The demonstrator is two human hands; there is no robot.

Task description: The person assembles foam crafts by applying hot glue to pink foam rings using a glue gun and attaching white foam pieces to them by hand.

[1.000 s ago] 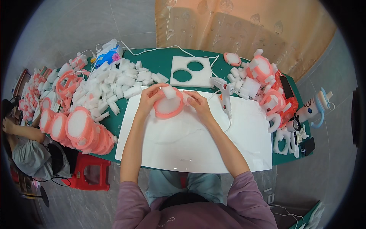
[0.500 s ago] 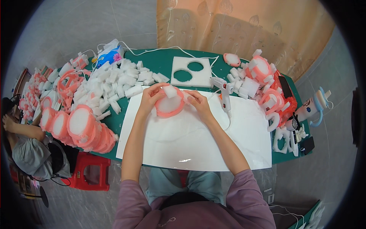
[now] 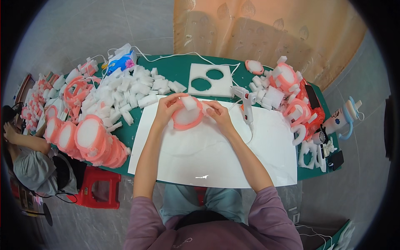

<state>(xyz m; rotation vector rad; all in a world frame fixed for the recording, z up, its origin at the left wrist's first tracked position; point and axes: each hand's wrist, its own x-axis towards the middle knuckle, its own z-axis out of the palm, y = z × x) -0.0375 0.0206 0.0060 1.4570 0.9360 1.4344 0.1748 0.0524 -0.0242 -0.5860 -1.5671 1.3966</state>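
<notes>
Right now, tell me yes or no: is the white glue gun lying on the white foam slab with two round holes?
No, the white glue gun lies on the large white sheet, apart from the white foam slab with two round holes.

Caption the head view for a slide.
Both hands, left and right, hold a pink foam-filled ring over a white sheet.

Glossy white sheet [image 3: 216, 154] catches a glare, smooth as laminate. The pink ring [image 3: 187, 118] looks like matt, soft foam with a white foam disc inside. White foam blocks [image 3: 125, 89] look porous and dull. Green tabletop [image 3: 175, 68] is a flat matt cloth-like covering.
</notes>
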